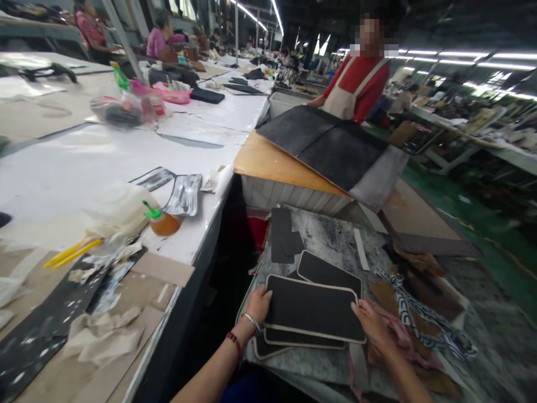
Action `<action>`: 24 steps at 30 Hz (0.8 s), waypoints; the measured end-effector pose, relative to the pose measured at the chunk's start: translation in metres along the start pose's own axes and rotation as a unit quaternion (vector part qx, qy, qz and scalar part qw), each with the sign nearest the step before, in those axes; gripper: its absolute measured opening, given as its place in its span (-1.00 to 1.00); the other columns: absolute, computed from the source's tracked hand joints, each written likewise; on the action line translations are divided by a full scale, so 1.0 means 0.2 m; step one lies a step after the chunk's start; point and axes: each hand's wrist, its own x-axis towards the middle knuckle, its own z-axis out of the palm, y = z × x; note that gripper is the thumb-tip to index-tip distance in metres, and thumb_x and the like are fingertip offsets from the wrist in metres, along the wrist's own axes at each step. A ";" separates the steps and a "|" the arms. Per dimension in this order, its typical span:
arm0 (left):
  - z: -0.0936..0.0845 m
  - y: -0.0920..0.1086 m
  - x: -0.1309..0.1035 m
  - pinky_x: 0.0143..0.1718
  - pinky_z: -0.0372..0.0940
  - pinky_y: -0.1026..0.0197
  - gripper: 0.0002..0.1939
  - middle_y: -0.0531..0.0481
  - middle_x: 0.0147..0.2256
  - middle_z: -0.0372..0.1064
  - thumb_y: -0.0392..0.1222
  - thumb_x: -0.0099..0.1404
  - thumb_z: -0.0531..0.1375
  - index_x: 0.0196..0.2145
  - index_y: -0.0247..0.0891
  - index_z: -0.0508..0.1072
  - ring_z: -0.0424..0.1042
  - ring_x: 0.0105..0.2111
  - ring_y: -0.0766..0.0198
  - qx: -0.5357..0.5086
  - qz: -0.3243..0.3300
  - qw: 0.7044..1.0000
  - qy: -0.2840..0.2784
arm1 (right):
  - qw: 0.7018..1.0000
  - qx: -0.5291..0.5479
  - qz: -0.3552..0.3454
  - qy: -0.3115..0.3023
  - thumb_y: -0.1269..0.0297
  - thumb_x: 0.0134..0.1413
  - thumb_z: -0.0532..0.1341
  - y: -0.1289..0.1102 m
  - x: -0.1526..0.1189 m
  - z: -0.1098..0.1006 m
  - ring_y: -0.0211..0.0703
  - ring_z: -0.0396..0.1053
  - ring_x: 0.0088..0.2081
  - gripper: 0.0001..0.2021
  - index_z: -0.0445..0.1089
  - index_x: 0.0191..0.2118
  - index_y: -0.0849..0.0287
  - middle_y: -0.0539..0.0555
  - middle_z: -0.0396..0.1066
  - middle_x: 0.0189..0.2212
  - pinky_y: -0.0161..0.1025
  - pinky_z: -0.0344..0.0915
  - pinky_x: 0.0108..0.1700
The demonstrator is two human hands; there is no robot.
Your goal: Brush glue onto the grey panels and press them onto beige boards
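A black rectangular panel (312, 309) with a pale edge is held level between my two hands. My left hand (258, 307) grips its left end, fingers closed, with a silver bangle and a red bead bracelet on the wrist. At the right end, my right hand (369, 320) pinches the edge. Similar panels lie beneath it, and another one (331, 272) sticks out behind at an angle. They rest on a grey, stained work surface (335, 235). Small dark pieces (283, 238) lie at its far left.
To the left, a white table (201, 151) bears a glue bottle (163, 221), yellow-handled tool (73, 253) and scraps. Large dark sheets (327, 145) lie on a board ahead, beside a person in red (369, 84). Patterned cloth (419, 313) and scraps are at right.
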 end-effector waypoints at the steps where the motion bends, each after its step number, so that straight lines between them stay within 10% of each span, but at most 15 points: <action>1: 0.06 0.00 0.06 -0.35 0.29 0.19 -0.95 -0.01 -0.54 0.40 -0.25 0.06 0.17 -0.51 -0.28 0.40 0.40 -0.42 0.18 0.015 0.001 1.000 -0.010 | 1.000 -0.002 0.001 0.013 -0.15 -0.22 0.13 0.02 0.03 -0.03 -0.16 0.24 -0.54 -0.61 0.11 -0.56 0.10 -0.06 0.21 -0.63 -0.25 0.22 -0.47; 13: 0.61 -0.10 0.74 -0.19 0.17 0.23 -0.90 -0.02 -0.47 0.37 -0.38 0.08 0.15 -0.54 -0.29 0.42 0.35 -0.30 0.21 0.260 0.024 0.965 -0.018 | 0.961 -0.195 0.071 0.181 0.01 -0.18 0.00 0.48 0.51 -0.18 -0.14 0.22 -0.54 -0.71 0.06 -0.69 0.07 0.00 0.19 -0.71 -0.26 0.13 -0.46; 24: 0.73 -0.14 0.75 -0.08 0.10 0.26 -0.81 -0.16 -0.12 0.24 -0.32 0.13 0.11 -0.29 -0.29 0.47 0.26 -0.13 0.17 0.407 0.032 0.913 0.009 | 0.941 -0.252 0.143 0.177 0.08 -0.18 -0.01 0.65 0.69 -0.20 0.00 0.28 -0.55 -0.75 0.06 -0.72 0.03 0.08 0.24 -0.69 -0.18 0.12 -0.48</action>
